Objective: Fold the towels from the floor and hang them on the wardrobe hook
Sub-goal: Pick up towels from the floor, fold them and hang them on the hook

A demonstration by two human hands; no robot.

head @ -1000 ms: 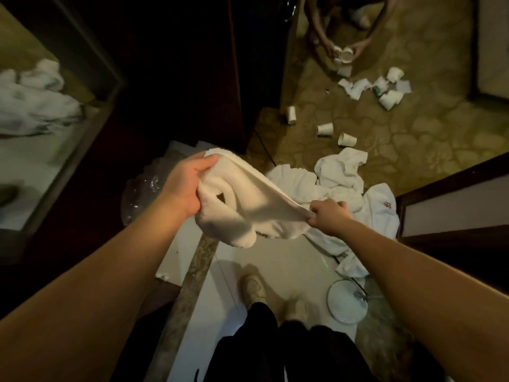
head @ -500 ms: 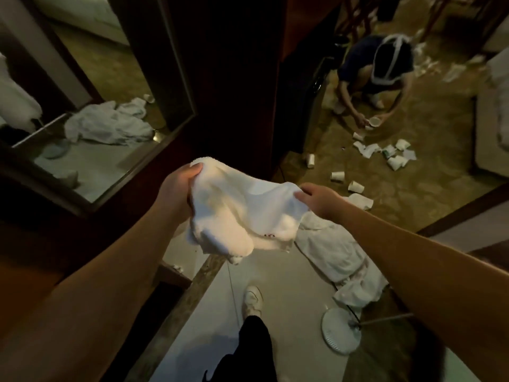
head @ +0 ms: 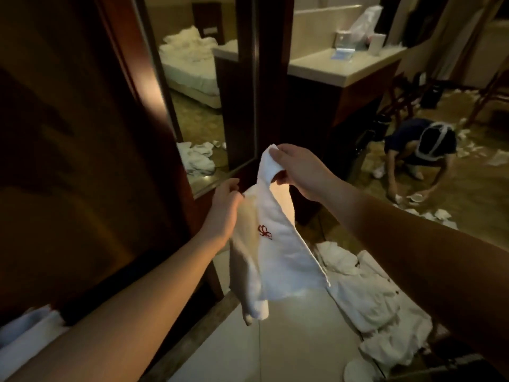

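the right hand [head: 300, 172] pinches the top corner of a small white terry towel with a red embroidered emblem [head: 278, 244], thumb and fingers closed on the cloth and held up in front of the dark wooden wardrobe with a mirrored door [head: 154, 86]. the left hand [head: 224, 208] sits lower and to the left, its fingers closed on the towel's near edge at about the same level as the fold. the towel hangs down between both hands, partly doubled over, its lower end rolled and dangling above the pale tiled floor [head: 289, 340]. a heap of crumpled white towels [head: 369, 296] lies on the floor below and to the right. further back, a crouching person in a dark top [head: 413, 153] reaches toward white paper cups [head: 416, 198] scattered on the patterned carpet, beside a pale surface [head: 344, 64]
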